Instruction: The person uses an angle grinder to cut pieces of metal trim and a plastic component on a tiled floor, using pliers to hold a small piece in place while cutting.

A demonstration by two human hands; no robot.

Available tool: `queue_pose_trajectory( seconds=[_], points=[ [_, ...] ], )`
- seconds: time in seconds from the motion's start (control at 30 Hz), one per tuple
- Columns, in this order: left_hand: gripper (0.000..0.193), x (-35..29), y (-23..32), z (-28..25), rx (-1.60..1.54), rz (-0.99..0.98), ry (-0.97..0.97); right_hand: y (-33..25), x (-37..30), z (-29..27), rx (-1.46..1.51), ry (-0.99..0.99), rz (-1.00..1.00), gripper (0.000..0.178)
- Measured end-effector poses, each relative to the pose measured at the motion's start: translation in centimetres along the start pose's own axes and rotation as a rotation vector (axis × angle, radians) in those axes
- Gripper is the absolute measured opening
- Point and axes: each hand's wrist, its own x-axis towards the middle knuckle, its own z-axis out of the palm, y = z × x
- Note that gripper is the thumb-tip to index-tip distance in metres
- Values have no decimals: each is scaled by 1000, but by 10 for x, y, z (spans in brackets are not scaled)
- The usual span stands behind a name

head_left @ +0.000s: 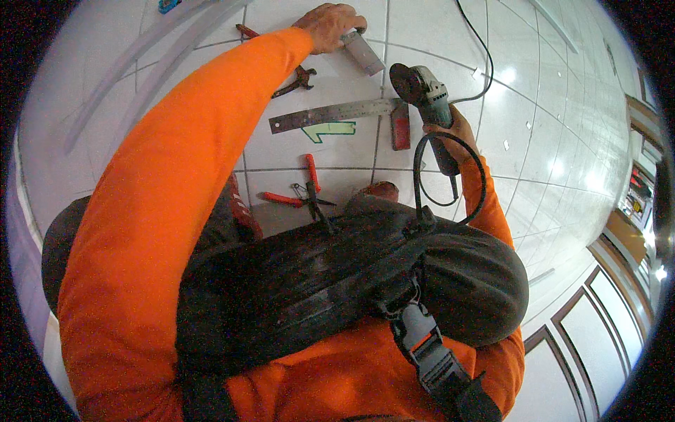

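Observation:
My left hand (329, 27) reaches out to the far middle, its fingers closed on the end of a short grey rectangular block (363, 53). What the block is made of I cannot tell. At the right, my right hand (458, 132) is wrapped round the body of an angle grinder (430, 97), whose disc points up and to the left. Between the hands lies a try square (337, 113) with a steel blade and a red-faced stock. A rusty open-ended wrench (301, 79) rests beneath my left forearm, partly hidden by the sleeve.
Red-handled pliers (309, 184) lie spread near my knees. Beside the square is a green-edged arrow shape (333, 130). A black power cord (488, 63) runs off at the top. Long pale strips (144, 60) lie at the far left. White panels (583, 337) line the lower right.

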Motion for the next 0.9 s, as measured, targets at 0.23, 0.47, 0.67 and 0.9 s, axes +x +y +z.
queue_pose_trajectory(
  seconds=[0.23,0.47,0.67,0.9],
  points=[
    [37,-7,-11,13,-41,24,40,-17,3,3,-132,0,66,70],
    [41,-10,-13,18,19,74,125,-23,3,6,-73,-11,47,71],
    [42,-8,-2,-1,-91,10,39,-17,1,5,-29,-19,-2,73],
    [37,-8,-4,11,-144,-114,-23,-17,7,6,-199,0,42,75]
  ],
)
